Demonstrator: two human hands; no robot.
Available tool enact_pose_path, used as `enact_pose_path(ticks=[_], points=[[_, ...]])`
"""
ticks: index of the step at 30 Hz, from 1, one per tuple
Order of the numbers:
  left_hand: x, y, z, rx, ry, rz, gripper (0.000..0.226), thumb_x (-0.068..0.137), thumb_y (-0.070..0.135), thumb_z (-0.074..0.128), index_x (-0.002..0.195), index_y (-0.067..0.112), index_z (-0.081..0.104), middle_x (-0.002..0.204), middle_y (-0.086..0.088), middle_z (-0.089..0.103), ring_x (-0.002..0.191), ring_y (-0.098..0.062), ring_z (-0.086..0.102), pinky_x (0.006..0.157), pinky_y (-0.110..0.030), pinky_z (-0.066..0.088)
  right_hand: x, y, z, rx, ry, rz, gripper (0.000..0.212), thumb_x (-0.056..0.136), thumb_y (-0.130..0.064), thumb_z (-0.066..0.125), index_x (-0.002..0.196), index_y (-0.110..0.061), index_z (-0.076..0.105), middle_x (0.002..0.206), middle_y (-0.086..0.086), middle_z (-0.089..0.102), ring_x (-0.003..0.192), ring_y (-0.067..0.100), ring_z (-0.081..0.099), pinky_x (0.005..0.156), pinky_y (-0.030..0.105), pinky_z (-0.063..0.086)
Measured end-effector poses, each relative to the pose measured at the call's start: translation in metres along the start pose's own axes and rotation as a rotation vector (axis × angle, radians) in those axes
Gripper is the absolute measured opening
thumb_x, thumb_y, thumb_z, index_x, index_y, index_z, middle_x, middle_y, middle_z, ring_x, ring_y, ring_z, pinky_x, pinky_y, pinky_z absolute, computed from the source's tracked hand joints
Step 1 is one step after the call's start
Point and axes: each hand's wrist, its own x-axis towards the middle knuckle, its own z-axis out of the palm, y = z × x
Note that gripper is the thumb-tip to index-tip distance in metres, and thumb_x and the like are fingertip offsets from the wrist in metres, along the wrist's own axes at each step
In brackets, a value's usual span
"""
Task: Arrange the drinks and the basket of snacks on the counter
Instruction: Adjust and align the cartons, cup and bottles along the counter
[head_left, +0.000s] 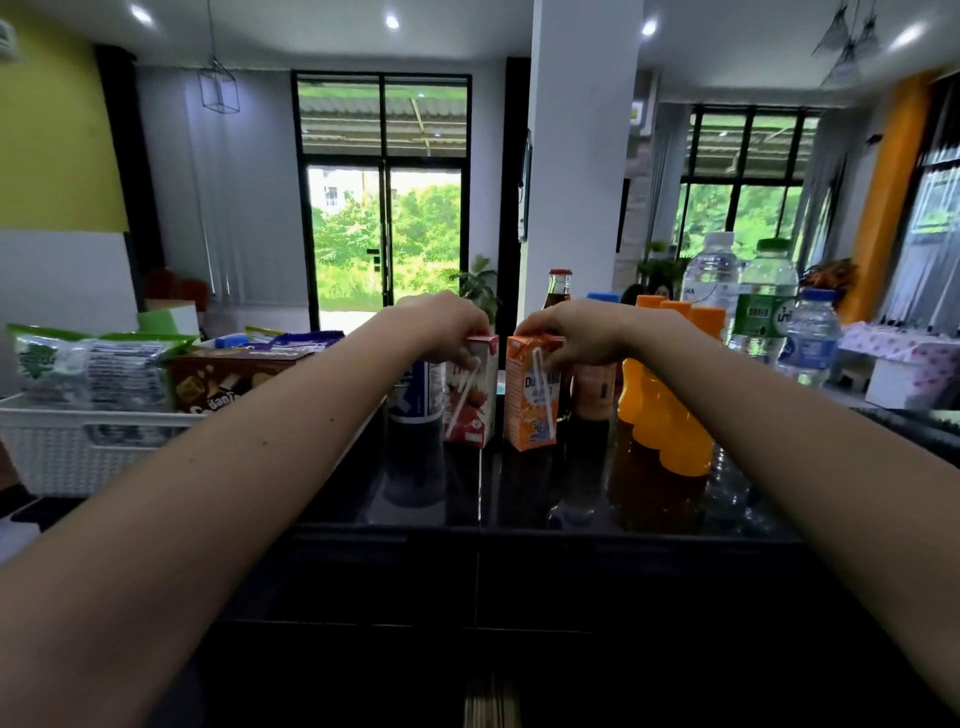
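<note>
1. Left hand (447, 325) pinches the top of the red carton (470, 400). The right hand (571, 327) pinches the orange carton (532, 400) just beside it. Both cartons stand on the counter (467, 499).
2. Likely step: lining up the cartons. Next, let go without tipping them.
3. Both arms reach straight forward. The basket (67, 452) sits well to the left of the left hand.

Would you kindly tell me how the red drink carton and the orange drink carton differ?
The red drink carton shows strawberries and is gripped at its top by the left hand; the orange drink carton is gripped by the right hand. Red stands left, orange right. Both stand upright, each bearing a white straw.
</note>
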Motion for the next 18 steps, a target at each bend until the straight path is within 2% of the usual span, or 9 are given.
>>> enact_pose_path(ticks=[3, 8, 10, 13, 18], points=[[0.005, 0.002, 0.006, 0.089, 0.100, -0.024, 0.033, 0.088, 0.042, 0.059, 0.120, 0.031, 0.057, 0.112, 0.005, 0.064, 0.103, -0.019, 0.059, 0.071, -0.029, 0.043, 0.002, -0.002, 0.003, -0.007, 0.049, -0.005, 0.039, 0.091, -0.024, 0.060, 0.129, -0.018, 0.052, 0.118, 0.000, 0.059, 0.109, 0.018, 0.054, 0.085, 0.026, 0.038], [0.016, -0.001, 0.012, 0.158, 0.161, -0.044, 0.034, 0.088, 0.047, 0.058, 0.118, 0.032, 0.060, 0.107, 0.005, 0.066, 0.102, -0.019, 0.059, 0.069, -0.028, 0.043, 0.020, -0.004, 0.013, 0.029, 0.125, 0.026, 0.031, 0.091, -0.025, 0.061, 0.119, -0.013, 0.060, 0.110, 0.004, 0.063, 0.099, 0.019, 0.059, 0.079, 0.026, 0.044], [0.021, -0.004, 0.016, 0.207, 0.173, -0.051, 0.036, 0.087, 0.049, 0.057, 0.120, 0.033, 0.059, 0.112, 0.004, 0.065, 0.112, -0.022, 0.054, 0.076, -0.031, 0.042, 0.026, -0.005, 0.017, 0.039, 0.145, 0.047, 0.029, 0.090, -0.024, 0.062, 0.117, -0.011, 0.061, 0.108, 0.006, 0.064, 0.095, 0.021, 0.061, 0.080, 0.029, 0.050], [0.028, -0.010, 0.021, 0.238, 0.180, -0.060, 0.037, 0.087, 0.049, 0.057, 0.120, 0.034, 0.058, 0.120, 0.003, 0.063, 0.121, -0.025, 0.046, 0.099, -0.040, 0.034, 0.032, -0.005, 0.018, 0.096, 0.147, 0.057, 0.028, 0.090, -0.020, 0.062, 0.115, -0.008, 0.061, 0.106, 0.008, 0.064, 0.088, 0.021, 0.064, 0.078, 0.031, 0.055], [0.035, -0.017, 0.026, 0.160, 0.182, -0.069, 0.036, 0.087, 0.047, 0.057, 0.119, 0.032, 0.059, 0.122, 0.002, 0.062, 0.123, -0.025, 0.045, 0.104, -0.044, 0.029, 0.043, -0.005, 0.021, 0.101, 0.164, 0.068, 0.024, 0.090, -0.020, 0.062, 0.111, -0.008, 0.063, 0.104, 0.008, 0.064, 0.084, 0.020, 0.064, 0.075, 0.030, 0.054]])
